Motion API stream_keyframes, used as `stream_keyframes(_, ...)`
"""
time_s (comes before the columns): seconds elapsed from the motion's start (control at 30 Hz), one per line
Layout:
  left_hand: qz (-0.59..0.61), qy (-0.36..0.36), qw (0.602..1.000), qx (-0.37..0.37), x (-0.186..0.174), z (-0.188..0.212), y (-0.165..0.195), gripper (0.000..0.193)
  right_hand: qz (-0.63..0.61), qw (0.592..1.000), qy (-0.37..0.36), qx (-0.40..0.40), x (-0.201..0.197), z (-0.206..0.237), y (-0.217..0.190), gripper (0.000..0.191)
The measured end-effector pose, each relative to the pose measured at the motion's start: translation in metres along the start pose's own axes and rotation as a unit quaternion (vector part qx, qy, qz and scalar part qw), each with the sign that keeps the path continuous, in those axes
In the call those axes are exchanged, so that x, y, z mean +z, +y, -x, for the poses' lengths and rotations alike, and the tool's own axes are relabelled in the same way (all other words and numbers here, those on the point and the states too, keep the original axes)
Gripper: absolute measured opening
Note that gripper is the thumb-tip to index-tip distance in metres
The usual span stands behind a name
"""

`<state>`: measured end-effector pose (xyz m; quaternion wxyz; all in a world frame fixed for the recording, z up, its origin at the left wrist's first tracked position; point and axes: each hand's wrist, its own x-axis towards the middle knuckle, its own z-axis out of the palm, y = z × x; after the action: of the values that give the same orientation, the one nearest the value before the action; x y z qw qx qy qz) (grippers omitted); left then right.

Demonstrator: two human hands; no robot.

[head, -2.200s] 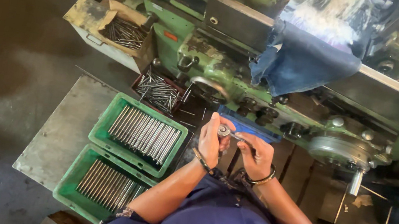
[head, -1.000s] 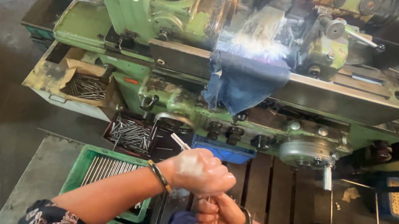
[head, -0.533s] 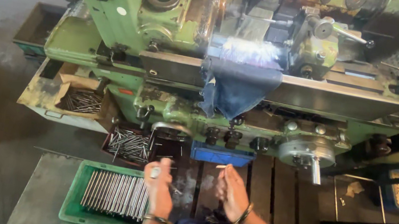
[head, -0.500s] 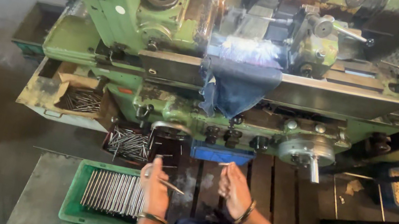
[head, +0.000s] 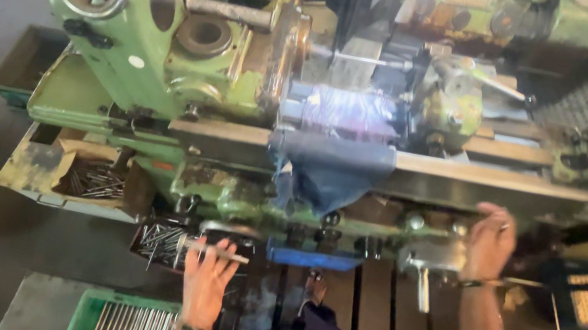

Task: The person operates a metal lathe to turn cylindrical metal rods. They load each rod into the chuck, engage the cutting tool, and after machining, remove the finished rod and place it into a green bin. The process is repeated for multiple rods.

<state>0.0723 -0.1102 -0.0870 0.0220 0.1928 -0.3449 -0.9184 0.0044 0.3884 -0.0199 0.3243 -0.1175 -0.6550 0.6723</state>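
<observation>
While the left hand (head: 207, 280) pinches a thin grey metal rod (head: 214, 252) above the green plastic crate of rods (head: 121, 324) (its bare rim shows lower left), the right hand (head: 491, 242) curls closed on the worn green lathe (head: 164, 78), near the hanging blue cloth (head: 331, 171).

The lathe (head: 164, 78) is chipped, matt green-painted metal; a dark blue cloth (head: 329, 171) drapes its bed. The thin rod (head: 214, 252) is bright, smooth metal; the crate (head: 82, 313) is green plastic.
</observation>
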Motion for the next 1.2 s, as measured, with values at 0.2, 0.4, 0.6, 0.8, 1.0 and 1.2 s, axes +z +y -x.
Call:
stream_keyframes(0.2, -0.197, -0.153, 0.966, 0.074, 0.223, -0.098, 0.036, 0.03, 0.458, 0.821, 0.002, -0.341, 0.018, -0.175, -0.017, 0.018)
stream_keyframes(0.4, -0.158, -0.287, 0.94, 0.1, 0.408, -0.247, -0.018, 0.019, 0.673, 0.706, -0.066, -0.211, 0.062, -0.309, -0.007, 0.017)
stream_keyframes(0.6, -0.051, -0.105, 0.993, 0.03, 0.463, -0.369, -0.14, 0.025, 0.653, 0.744, -0.07, -0.118, 0.072, -0.341, 0.035, 0.03)
stream_keyframes(0.8, -0.088, 0.081, 0.989, 0.089, 0.458, -0.41, -0.205, 0.031, 0.661, 0.733, -0.069, -0.146, 0.055, -0.355, 0.062, 0.035)
stream_keyframes(1.0, -0.041, 0.014, 0.997, 0.069, 0.437, -0.419, -0.207, 0.027, 0.659, 0.737, -0.088, -0.122, 0.045, -0.363, 0.074, 0.035)
stream_keyframes(1.2, -0.083, 0.023, 0.994, 0.061, 0.432, -0.433, -0.208, 0.03, 0.653, 0.737, -0.106, -0.138, 0.038, -0.366, 0.079, 0.033)
